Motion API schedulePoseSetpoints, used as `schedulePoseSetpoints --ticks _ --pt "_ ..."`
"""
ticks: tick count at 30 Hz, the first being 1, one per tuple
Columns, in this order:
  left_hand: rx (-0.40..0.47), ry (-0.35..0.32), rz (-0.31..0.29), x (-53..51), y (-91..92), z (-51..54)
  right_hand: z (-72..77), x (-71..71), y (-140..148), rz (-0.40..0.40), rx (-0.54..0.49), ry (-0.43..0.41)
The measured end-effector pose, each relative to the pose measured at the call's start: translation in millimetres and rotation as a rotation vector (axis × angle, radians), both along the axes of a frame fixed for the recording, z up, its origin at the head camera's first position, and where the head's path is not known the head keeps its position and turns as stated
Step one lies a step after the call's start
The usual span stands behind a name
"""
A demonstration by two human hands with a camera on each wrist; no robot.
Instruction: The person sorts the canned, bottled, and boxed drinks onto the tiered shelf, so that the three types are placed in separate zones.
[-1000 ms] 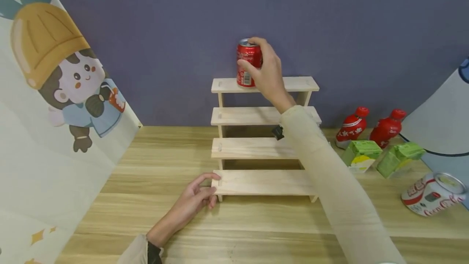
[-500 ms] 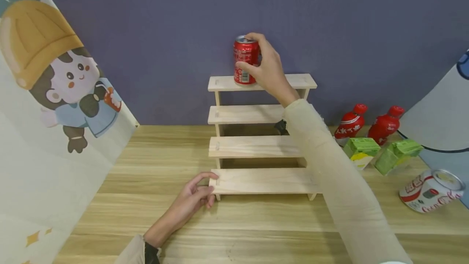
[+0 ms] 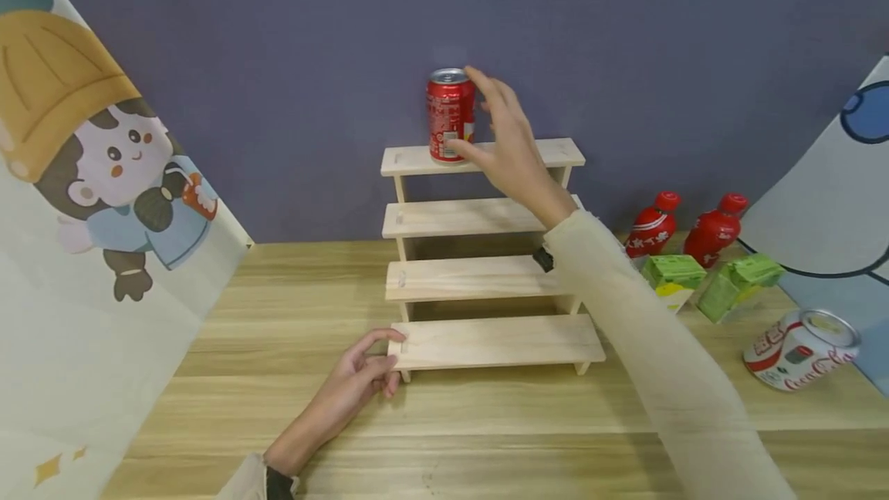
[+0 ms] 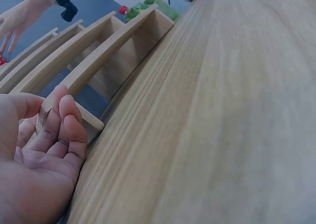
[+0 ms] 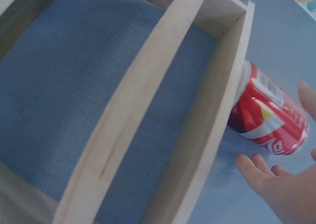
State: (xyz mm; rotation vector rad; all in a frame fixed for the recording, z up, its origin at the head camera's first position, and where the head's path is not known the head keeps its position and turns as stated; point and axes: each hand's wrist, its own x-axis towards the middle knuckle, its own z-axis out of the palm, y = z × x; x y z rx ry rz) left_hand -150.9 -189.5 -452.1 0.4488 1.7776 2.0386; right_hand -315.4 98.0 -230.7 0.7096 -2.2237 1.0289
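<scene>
On the top step of the wooden tiered rack (image 3: 493,342) stands a red soda can (image 3: 450,110), upright. My right hand (image 3: 510,145) is just right of it with fingers and thumb spread. The right wrist view shows a gap between the can (image 5: 270,110) and that hand (image 5: 281,184). Down at the lowest step's left end, my left hand (image 3: 357,376) pinches the board between thumb and fingers. The left wrist view has this hand (image 4: 44,155) curled round the board's corner.
To the rack's right on the wooden table (image 3: 312,292) stand two red bottles (image 3: 715,231), two green drink cartons (image 3: 739,288) and a white Coca-Cola can (image 3: 802,349). A dark blue wall (image 3: 312,99) rises behind the rack. A cartoon-printed panel (image 3: 139,330) borders the left.
My right hand's fingers have spread and come away from the red can, which stays on the top step. The left hand keeps its hold on the rack. The head view has shifted slightly.
</scene>
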Motion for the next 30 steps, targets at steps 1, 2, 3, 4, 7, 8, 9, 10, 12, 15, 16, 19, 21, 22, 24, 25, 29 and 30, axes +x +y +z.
schedulePoseSetpoints --ticks 1,2,3,4,7,8,9,10,12,15,16,19,21,22,24,25,29,30 --pt "0.001 0.003 -0.002 0.0 -0.1 0.1 -0.2 3.0 1.7 0.001 0.001 0.007" --pt "0.003 0.004 -0.005 0.0 -0.3 0.2 -0.5 5.9 3.5 0.0 0.003 0.011" --pt "0.004 0.006 -0.007 0.0 -0.4 0.5 -1.0 8.4 5.5 -0.001 0.005 0.016" --pt "0.005 0.008 -0.008 0.0 -0.5 0.6 -1.5 10.5 7.7 -0.002 0.008 0.022" --pt "0.005 0.01 -0.011 0.0 -0.2 1.0 -4.1 14.6 14.9 -0.004 0.018 0.029" --pt "0.004 0.009 -0.011 0.1 0.0 0.9 -5.1 15.6 17.6 -0.006 0.02 0.028" --pt "0.004 0.008 -0.012 0.2 0.2 0.9 -6.2 16.5 20.3 -0.006 0.021 0.03" --pt "0.004 0.007 -0.014 0.3 0.3 0.7 -7.3 17.6 23.1 -0.008 0.023 0.033" --pt "0.007 0.007 -0.016 0.7 0.3 0.4 -9.4 20.3 28.7 -0.008 0.024 0.042" --pt "0.01 0.015 -0.018 1.3 -0.6 0.4 -12.6 26.4 36.2 -0.012 0.026 0.056" --pt "0.01 0.016 -0.018 1.3 -1.0 0.4 -14.4 28.7 38.6 -0.015 0.027 0.057" --pt "0.01 0.021 -0.017 1.6 -2.6 0.7 -20.5 35.8 44.9 -0.029 0.035 0.05" --pt "0.012 0.024 -0.022 2.0 -3.7 1.1 -24.7 40.2 48.5 -0.031 0.041 0.05" --pt "0.014 0.025 -0.025 2.2 -4.0 1.4 -26.8 42.2 50.2 -0.031 0.045 0.052" --pt "0.018 0.028 -0.034 2.6 -4.3 1.9 -30.0 46.3 53.4 -0.027 0.053 0.062" --pt "0.018 0.03 -0.037 2.6 -4.2 2.0 -31.4 48.6 55.2 -0.024 0.055 0.065" --pt "0.023 0.03 -0.04 2.2 -2.3 1.7 -37.1 60.0 63.3 -0.018 0.065 0.075" --pt "0.024 0.031 -0.042 2.1 -1.7 1.4 -38.8 63.3 65.4 -0.021 0.072 0.077"
